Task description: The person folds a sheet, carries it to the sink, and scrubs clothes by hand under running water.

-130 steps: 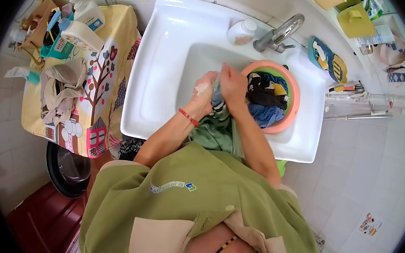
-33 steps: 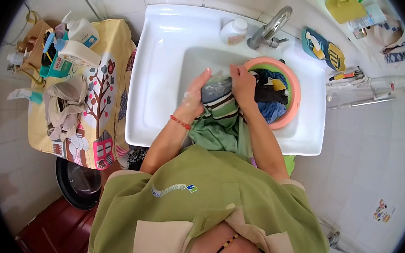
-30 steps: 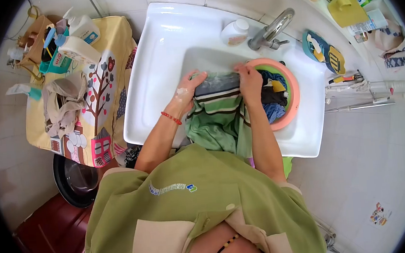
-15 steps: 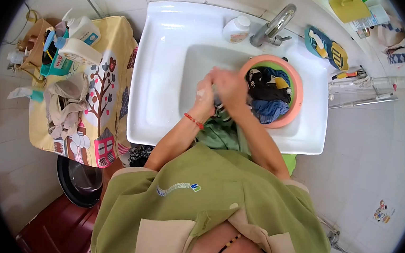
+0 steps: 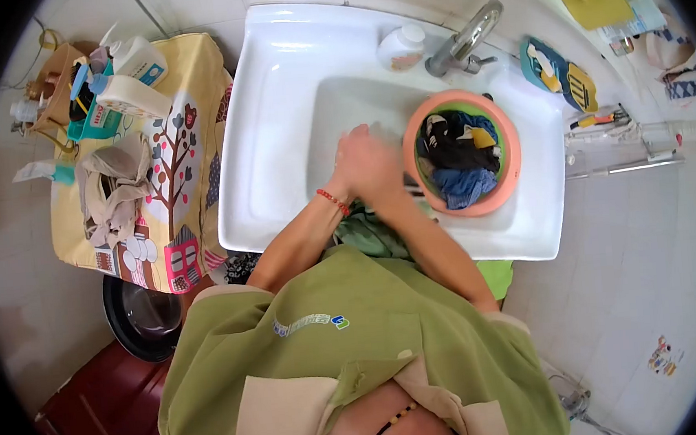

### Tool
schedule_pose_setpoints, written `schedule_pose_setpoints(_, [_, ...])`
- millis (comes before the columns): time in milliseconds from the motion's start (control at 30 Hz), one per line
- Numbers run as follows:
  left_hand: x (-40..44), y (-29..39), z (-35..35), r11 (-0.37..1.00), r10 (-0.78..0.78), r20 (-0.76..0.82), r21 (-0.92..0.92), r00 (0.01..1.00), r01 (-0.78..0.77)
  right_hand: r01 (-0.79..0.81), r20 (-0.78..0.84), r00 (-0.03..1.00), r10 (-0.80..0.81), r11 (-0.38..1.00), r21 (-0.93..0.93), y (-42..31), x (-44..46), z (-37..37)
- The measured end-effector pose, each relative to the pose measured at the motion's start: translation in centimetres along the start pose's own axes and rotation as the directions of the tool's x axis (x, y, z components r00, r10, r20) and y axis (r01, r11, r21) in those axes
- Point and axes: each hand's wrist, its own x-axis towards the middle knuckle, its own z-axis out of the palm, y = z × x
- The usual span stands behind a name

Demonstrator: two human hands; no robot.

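fabric, crumpled and green [image 5: 370, 234], lies at six o'clock from the blurred bare right hand [image 5: 379, 166], which overlaps the bare left hand [image 5: 346, 167]; their opening and hold i cannot tell. too wide a swing could knock the round salmon-pink plastic basin [image 5: 490, 203] at three o'clock.

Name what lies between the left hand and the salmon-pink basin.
The blurred right hand lies between left hand and salmon-pink basin, in the head view.

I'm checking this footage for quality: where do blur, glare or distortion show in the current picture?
Head view: the right hand is smeared by blur, while the pink tub looks sharper; head view: bright glints on the metal tap; head view: dark curved borders at both sides suggest wide-lens distortion.
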Motion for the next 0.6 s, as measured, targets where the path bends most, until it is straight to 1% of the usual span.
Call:
schedule_pose_setpoints(33, [1.9,-2.1,0.4,0.904,-0.142,0.154,-0.381,0.978,0.192,-0.046,0.047,0.998,0.05,0.996,-0.079,2.3,-0.2,0.4])
schedule_pose_setpoints(67, [3.0,-3.3,0.5,0.638,-0.209,0.342,-0.663,0.916,0.393,-0.062,0.071,0.995,0.069,0.993,-0.098,4.0,-0.2,0.2])
schedule_pose_setpoints(167, [2.2,-1.5,0.6,0.607,-0.185,0.233,-0.737,0.955,0.298,-0.052,0.029,0.998,0.05,0.996,0.066,3.7,-0.2,-1.0])
schedule_pose_setpoints(200, [2.8,-3.1,0.7,0.669,-0.03,0.226,-0.72,0.974,0.187,-0.105,0.03,0.994,0.104,0.994,0.028,3.7,-0.3,-0.7])
schedule_pose_setpoints(233, [3.7,-6.2,0.7,0.713,0.124,0.226,-0.698,0.966,0.072,-0.162,0.031,0.986,0.163,0.987,-0.01,3.6,-0.6,-0.3])
schedule_pose_setpoints(267, [4.0,-6.2,0.5,0.716,0.122,0.241,-0.693,0.963,0.083,-0.22,0.028,0.975,0.221,0.974,-0.048,3.5,-0.9,0.2])
schedule_pose_setpoints(300, [3.8,-4.8,0.0,0.719,0.121,0.256,-0.689,0.959,0.093,-0.274,0.017,0.961,0.276,0.958,-0.086,3.5,-1.0,0.8])
schedule_pose_setpoints(333, [3.6,-3.2,-0.5,0.681,-0.043,0.285,-0.693,0.958,0.237,-0.334,0.008,0.941,0.338,0.935,-0.119,3.3,-1.3,1.3])
schedule_pose_setpoints(367, [2.9,-1.8,-1.0,0.62,-0.21,0.315,-0.689,0.926,0.375,-0.398,0.001,0.915,0.402,0.905,-0.151,2.9,-1.8,1.4])
schedule_pose_setpoints(433, [3.2,-2.3,-3.0,0.465,0.055,0.514,-0.772,0.856,0.433,-0.498,0.054,0.867,0.495,0.858,0.128,5.4,-1.1,-0.7])
schedule_pose_setpoints(467, [3.6,-2.3,-3.9,0.378,0.204,0.569,-0.797,0.797,0.472,-0.526,0.093,0.848,0.521,0.809,0.263,6.9,-0.5,-2.1])
schedule_pose_setpoints(500, [3.7,-2.1,-4.4,0.472,0.148,0.528,-0.781,0.836,0.409,-0.632,0.227,0.775,0.589,0.718,0.293,7.5,0.0,-3.1])
schedule_pose_setpoints(567, [3.7,-1.8,-5.3,0.655,0.039,0.432,-0.692,0.901,0.303,-0.825,0.487,0.563,0.667,0.484,0.291,8.1,0.5,-4.9])
schedule_pose_setpoints(600, [4.6,-2.7,-6.0,0.648,0.148,0.522,-0.693,0.84,0.316,-0.826,0.561,0.564,0.606,0.423,0.373,8.2,0.4,-5.8])
